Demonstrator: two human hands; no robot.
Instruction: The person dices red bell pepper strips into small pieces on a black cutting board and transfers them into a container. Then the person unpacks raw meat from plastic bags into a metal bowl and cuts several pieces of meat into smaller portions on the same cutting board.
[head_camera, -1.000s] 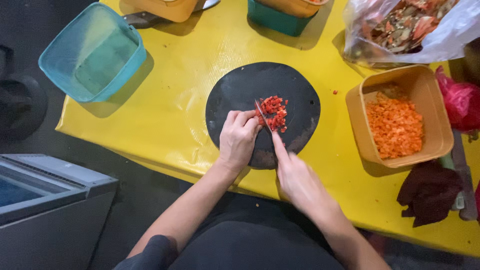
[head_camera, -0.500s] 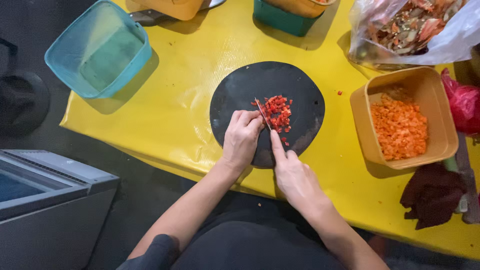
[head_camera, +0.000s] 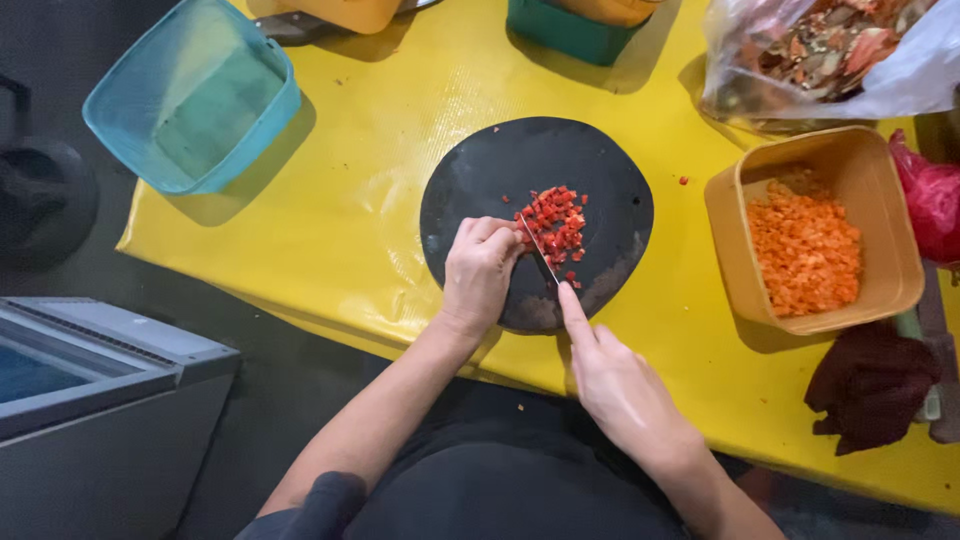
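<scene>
I cannot see the knife (head_camera: 540, 255) handle; the right hand (head_camera: 620, 385) covers it, and only a thin strip of blade shows; the bag (head_camera: 830, 55) at top right is cut off by the frame, its contents a blur of scraps; the green tub (head_camera: 565, 30) and the orange tub (head_camera: 340, 12) at the top edge are cropped too.

The board (head_camera: 480, 170), round and black, sits near the table (head_camera: 400, 110) front edge; its near rim almost meets that edge; bare yellow room lies left of it, up to the blue tub (head_camera: 190, 95); the tan tub (head_camera: 860, 160) of orange dice stands just right of it, apart.

My left hand (head_camera: 480, 270) is curled, fingertips tucked, pressing on the board beside the red dice (head_camera: 555, 222); my right hand is closed on the knife, forefinger stretched along the blade's back; the dice lie at the board's middle, against the blade.
</scene>
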